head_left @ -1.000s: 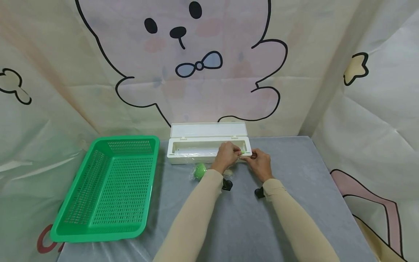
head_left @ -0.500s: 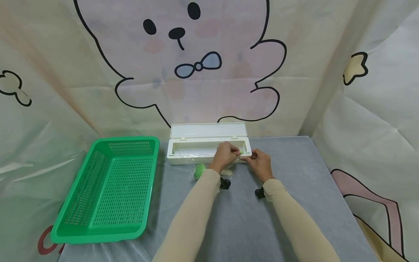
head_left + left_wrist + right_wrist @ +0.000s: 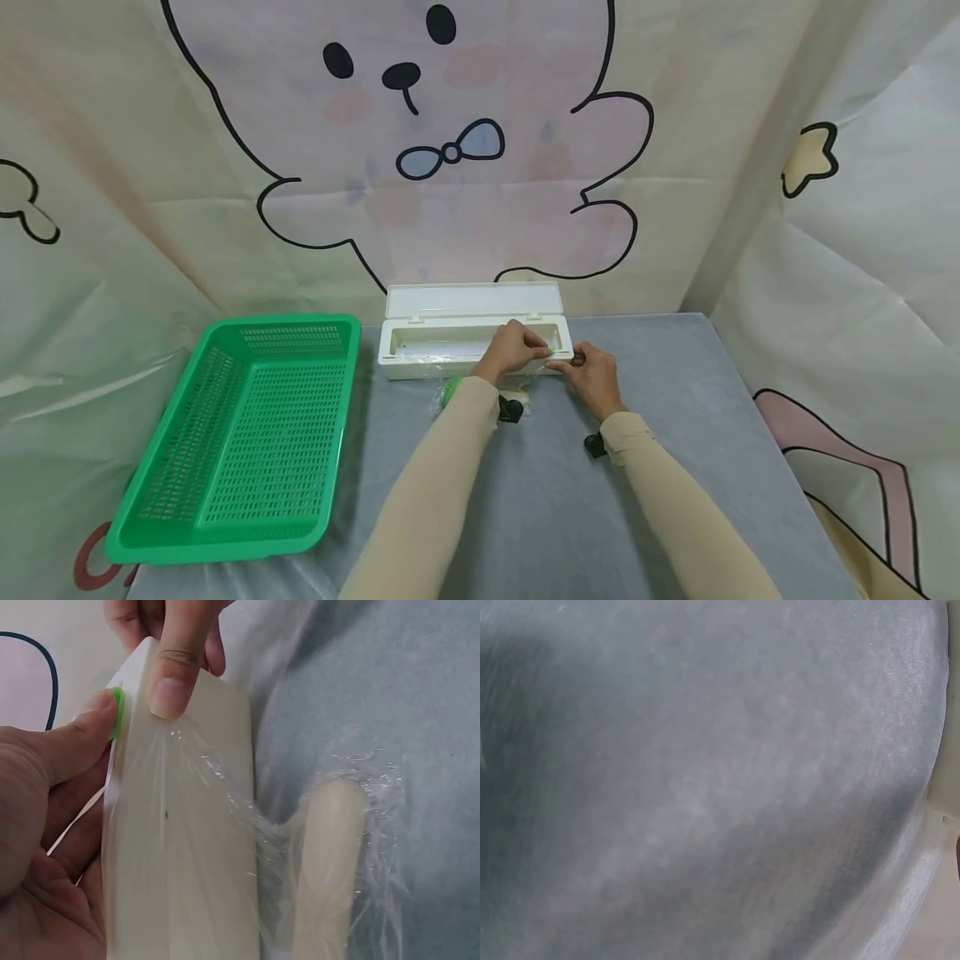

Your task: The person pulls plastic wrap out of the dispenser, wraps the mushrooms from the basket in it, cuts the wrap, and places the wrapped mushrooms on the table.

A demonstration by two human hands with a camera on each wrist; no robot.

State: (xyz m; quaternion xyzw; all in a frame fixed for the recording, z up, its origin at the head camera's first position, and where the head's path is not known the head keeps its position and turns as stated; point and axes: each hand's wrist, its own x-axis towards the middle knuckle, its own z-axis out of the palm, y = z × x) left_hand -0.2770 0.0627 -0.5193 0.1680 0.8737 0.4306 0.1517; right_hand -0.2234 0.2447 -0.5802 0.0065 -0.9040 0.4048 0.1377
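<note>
A white cling film dispenser [image 3: 420, 367] lies at the back of the table with its lid raised. At its right end my left hand [image 3: 508, 350] pinches the small green slide cutter [image 3: 117, 712] on the rim, its thumb on the slider. My right hand [image 3: 596, 380] grips the same end, thumb pressing cling film [image 3: 217, 769] against the front wall. The film runs down to a wrapped item with a pale rod-like handle [image 3: 330, 862] and a green head [image 3: 450, 390], partly covered by my left forearm. The right wrist view misses the right hand's fingers.
A green plastic basket [image 3: 347, 433] with slotted walls stands on the left of the grey cloth-covered table [image 3: 555, 517]. A printed curtain [image 3: 690, 208] hangs right behind the dispenser and along both sides.
My left hand and forearm have shifted slightly left, covering more of the wrapped item's green head. The right hand keeps its hold on the dispenser's end.
</note>
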